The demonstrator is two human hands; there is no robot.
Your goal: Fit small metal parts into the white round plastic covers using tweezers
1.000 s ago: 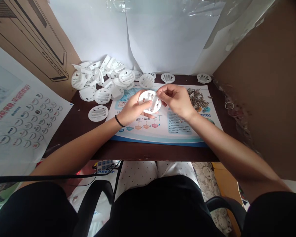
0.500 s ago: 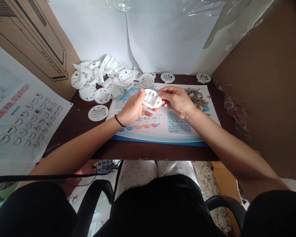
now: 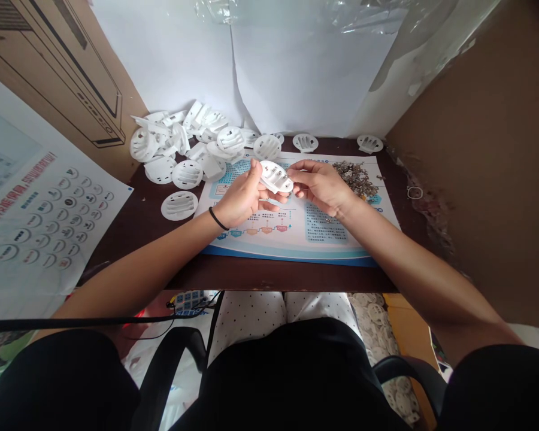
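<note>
My left hand (image 3: 246, 193) grips a round white plastic battery holder (image 3: 276, 177) above the printed sheet, thumb on its left rim and fingers beneath. The holder is tilted, and its slots show small metal bits at their upper ends. At its right rim, the thumb and forefinger of my right hand (image 3: 321, 184) are pinched together. Whatever sits between those fingertips is too small or hidden to make out. Just beyond the right hand lies a heap of small metal contacts (image 3: 356, 178), partly covered by the hand.
A pile of white battery holders (image 3: 186, 140) fills the back left of the dark table (image 3: 260, 276). Single holders lie along the back, one (image 3: 369, 143) at far right. Cardboard walls (image 3: 489, 161) flank both sides. A printed sheet (image 3: 273, 248) covers the middle.
The battery holder has tilted a little more in my left hand and shifted slightly left. My right hand stays pinched at its right rim, almost unmoved.
</note>
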